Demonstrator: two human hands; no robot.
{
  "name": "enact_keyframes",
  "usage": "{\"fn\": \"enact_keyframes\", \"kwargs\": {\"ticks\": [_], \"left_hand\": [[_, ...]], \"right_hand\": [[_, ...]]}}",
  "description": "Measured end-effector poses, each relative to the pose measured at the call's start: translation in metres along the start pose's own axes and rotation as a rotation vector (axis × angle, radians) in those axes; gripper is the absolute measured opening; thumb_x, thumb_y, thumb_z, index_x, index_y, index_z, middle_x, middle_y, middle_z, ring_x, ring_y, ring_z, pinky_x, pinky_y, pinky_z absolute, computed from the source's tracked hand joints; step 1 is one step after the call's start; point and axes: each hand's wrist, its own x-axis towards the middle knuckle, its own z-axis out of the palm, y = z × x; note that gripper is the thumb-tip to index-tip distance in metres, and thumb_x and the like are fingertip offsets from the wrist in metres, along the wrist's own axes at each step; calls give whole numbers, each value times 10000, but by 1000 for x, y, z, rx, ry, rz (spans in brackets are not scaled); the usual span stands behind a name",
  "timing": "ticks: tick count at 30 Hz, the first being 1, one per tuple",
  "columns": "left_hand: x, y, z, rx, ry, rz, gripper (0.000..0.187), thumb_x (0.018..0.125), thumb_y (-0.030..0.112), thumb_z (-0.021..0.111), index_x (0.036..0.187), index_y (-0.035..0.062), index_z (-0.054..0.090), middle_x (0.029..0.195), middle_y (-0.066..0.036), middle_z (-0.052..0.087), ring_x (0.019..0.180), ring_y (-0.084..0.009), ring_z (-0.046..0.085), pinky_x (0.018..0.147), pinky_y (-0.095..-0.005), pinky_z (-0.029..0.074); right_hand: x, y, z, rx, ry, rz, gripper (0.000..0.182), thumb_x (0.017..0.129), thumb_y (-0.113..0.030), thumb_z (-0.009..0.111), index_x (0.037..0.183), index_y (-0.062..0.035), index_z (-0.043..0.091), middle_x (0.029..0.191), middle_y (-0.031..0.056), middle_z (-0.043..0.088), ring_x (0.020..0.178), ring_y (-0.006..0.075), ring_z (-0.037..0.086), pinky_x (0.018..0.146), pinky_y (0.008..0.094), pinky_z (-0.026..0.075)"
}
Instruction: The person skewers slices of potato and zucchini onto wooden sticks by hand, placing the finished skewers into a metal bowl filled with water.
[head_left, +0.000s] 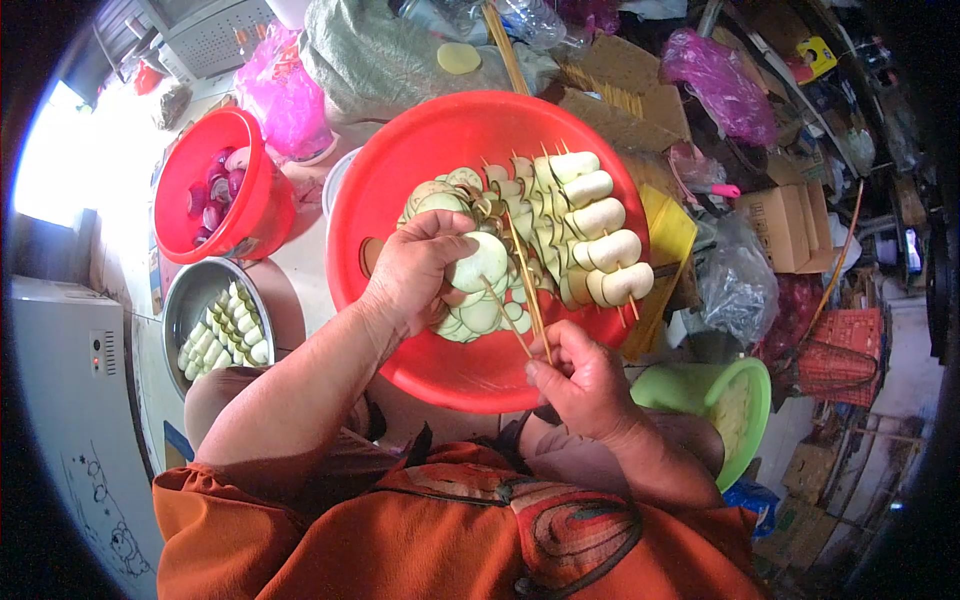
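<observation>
1. Currently your left hand point(420, 262) pinches one round slice point(477, 264), fingers narrow; thumb on the slice's upper left edge, rest of the slice sticking out toward your right hand point(582, 378).
2. Right fingers closed, holding a thin skewer point(508, 318). Its far end meets the face of the round slice, clear of the left thumb; can't tell if it goes through.
3. More bare sticks point(527, 268) run up from your right fingers, just right of the slice, over the heap; exact count unclear.
4. Both hands are over the big red basin point(385, 150). Loose slices point(475, 318) lie in it, below and around the round slice; some sit behind your left hand.
5. Filled skewers point(598, 218), pale folded pieces, lie side by side on the basin's right side, apart from your fingers.
6. Left of the basin: smaller red tub point(268, 205) with purple pieces point(214, 195), and metal bowl point(174, 318) with more loaded skewers point(228, 332).
7. Lower right: green tub point(755, 410), pale contents, near your right forearm.
</observation>
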Motion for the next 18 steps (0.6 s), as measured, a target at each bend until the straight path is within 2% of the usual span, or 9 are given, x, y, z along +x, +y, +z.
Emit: {"fn": "enact_keyframes", "kwargs": {"ticks": [3,9,11,15,18], "left_hand": [[-2,0,1,-12,-10,3,112,848,52,563,954,82,546,795,-27,607,609,-116,611,413,-232,476],[-7,4,3,-18,-25,-49,118,871,52,555,988,53,546,869,-68,632,714,-162,652,507,-251,535],[-5,3,0,-42,-79,-88,165,875,55,556,1038,36,542,930,-96,629,787,-203,647,600,-309,567],[-3,0,-2,-66,-94,-97,163,881,73,558,1039,36,545,924,-96,631,803,-202,648,599,-308,573],[-3,-2,-2,-99,-139,-91,137,878,67,564,1012,38,550,930,-93,636,826,-183,652,614,-261,557]], "right_hand": [[-1,0,0,16,5,1,144,805,-67,621,909,-33,527,668,53,595,611,121,594,577,282,478],[-2,0,0,118,5,37,132,817,-43,604,913,-23,516,666,26,579,607,82,564,556,246,455],[-3,-1,1,155,10,40,129,821,-34,597,917,-21,511,664,18,574,606,73,555,551,236,449],[-3,-1,0,163,6,42,125,827,-19,586,921,-19,504,672,13,572,610,67,553,553,225,446],[-3,-1,-1,157,-9,42,129,836,-11,573,938,-21,494,701,16,575,625,57,554,532,206,454]]}}
